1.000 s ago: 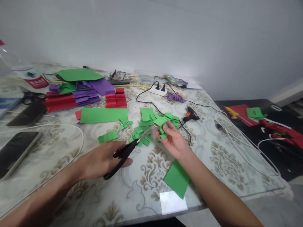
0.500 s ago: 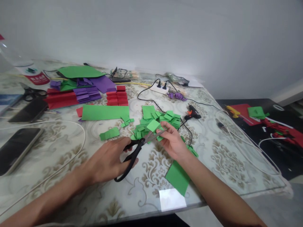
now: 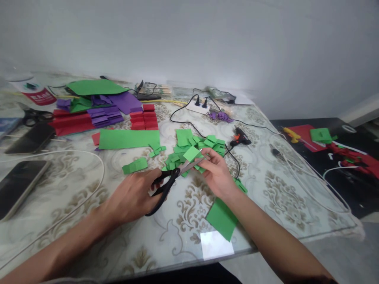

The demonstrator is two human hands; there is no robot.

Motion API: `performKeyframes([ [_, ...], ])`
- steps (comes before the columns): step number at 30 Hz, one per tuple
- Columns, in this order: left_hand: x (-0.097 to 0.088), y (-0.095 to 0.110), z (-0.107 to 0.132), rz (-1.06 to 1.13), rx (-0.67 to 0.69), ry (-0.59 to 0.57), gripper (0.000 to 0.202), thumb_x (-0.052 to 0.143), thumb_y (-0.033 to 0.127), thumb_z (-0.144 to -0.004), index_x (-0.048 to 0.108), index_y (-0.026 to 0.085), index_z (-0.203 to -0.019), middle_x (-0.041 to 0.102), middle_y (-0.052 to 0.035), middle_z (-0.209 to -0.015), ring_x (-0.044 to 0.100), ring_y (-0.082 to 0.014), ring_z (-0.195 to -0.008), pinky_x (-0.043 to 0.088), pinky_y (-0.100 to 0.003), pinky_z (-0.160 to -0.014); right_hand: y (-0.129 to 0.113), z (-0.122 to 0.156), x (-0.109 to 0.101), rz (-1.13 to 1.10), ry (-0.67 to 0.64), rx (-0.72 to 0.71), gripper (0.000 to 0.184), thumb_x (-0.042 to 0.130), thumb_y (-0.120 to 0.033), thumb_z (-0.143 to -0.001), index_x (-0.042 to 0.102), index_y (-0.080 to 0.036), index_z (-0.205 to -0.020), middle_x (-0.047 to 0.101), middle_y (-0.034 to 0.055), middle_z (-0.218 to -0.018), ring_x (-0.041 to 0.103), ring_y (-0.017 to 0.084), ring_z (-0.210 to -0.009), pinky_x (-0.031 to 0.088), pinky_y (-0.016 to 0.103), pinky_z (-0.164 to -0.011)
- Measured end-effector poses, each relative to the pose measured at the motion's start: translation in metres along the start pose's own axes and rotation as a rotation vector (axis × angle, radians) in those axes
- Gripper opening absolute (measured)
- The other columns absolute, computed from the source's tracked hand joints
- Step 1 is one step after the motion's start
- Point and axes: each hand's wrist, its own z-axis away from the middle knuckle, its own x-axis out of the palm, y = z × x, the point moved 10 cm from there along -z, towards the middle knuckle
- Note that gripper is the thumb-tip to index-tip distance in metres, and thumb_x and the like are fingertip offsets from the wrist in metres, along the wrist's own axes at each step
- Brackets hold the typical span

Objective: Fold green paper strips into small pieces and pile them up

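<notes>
My left hand [image 3: 137, 196] grips the black handles of a pair of scissors [image 3: 169, 182], whose blades point right toward my other hand. Between the fingertips of my right hand [image 3: 217, 173] is a small green paper piece [image 3: 192, 154], with the scissor blades at its lower edge. A heap of cut green paper pieces [image 3: 174, 159] lies on the table just behind and below the blades. Under my right forearm lies a larger green paper sheet [image 3: 222, 219]. Left of the heap are a long green paper strip [image 3: 129, 139] and a short folded green strip [image 3: 135, 165].
A hot glue gun [image 3: 240, 137] and a white power strip [image 3: 197, 107] with black cords stand behind my right hand. Red folded paper [image 3: 144, 119], purple folded paper [image 3: 106, 115], two phones [image 3: 22, 185], a second pair of scissors [image 3: 36, 116] and a bottle [image 3: 37, 92] are at the left.
The scissor blades have closed somewhat at the green paper piece, and the handles have drawn nearer together. The whole view has shifted slightly.
</notes>
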Motion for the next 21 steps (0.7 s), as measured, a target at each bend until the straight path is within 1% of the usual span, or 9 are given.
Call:
performKeyframes([
  [4, -0.0002, -0.0013, -0.0002, -0.009, -0.014, 0.005, 0.016, 0.051, 0.035, -0.091, 0.050, 0.024, -0.079, 0.067, -0.0021, -0.071, 0.062, -0.0205, -0.062, 0.037, -0.029, -0.061, 0.0004, -0.0001, -0.0004, 0.003, -0.002, -0.002, 0.027, 0.092, -0.019, -0.061, 0.073, -0.024, -0.080, 0.070, -0.0050, -0.069, 0.063, 0.014, -0.066, 0.057, 0.027, -0.064],
  [8, 0.0032, -0.0046, 0.0000, 0.000, -0.035, -0.025, 0.015, 0.051, 0.034, -0.090, 0.051, 0.023, -0.079, 0.068, -0.0028, -0.073, 0.063, -0.0210, -0.064, 0.037, -0.030, -0.062, 0.0014, 0.0003, -0.0023, -0.002, 0.011, 0.009, 0.028, 0.093, -0.019, -0.061, 0.073, -0.023, -0.081, 0.071, -0.0045, -0.073, 0.064, 0.014, -0.068, 0.058, 0.027, -0.065],
  [13, 0.0041, -0.0078, 0.0016, -0.019, -0.065, -0.050, 0.020, 0.049, 0.037, -0.093, 0.050, 0.023, -0.079, 0.068, -0.0034, -0.072, 0.062, -0.0212, -0.065, 0.035, -0.030, -0.062, 0.0013, 0.0022, -0.0021, 0.004, 0.029, 0.023, 0.028, 0.093, -0.019, -0.062, 0.072, -0.022, -0.080, 0.072, -0.0034, -0.077, 0.065, 0.015, -0.072, 0.058, 0.027, -0.066],
  [21, 0.0034, -0.0079, 0.0016, -0.051, -0.072, -0.044, 0.019, 0.049, 0.035, -0.093, 0.049, 0.023, -0.078, 0.067, -0.0045, -0.072, 0.062, -0.0223, -0.065, 0.033, -0.031, -0.062, 0.0013, 0.0031, -0.0032, 0.022, 0.043, 0.029, 0.030, 0.093, -0.020, -0.061, 0.070, -0.023, -0.080, 0.072, -0.0032, -0.077, 0.065, 0.016, -0.072, 0.057, 0.029, -0.067],
])
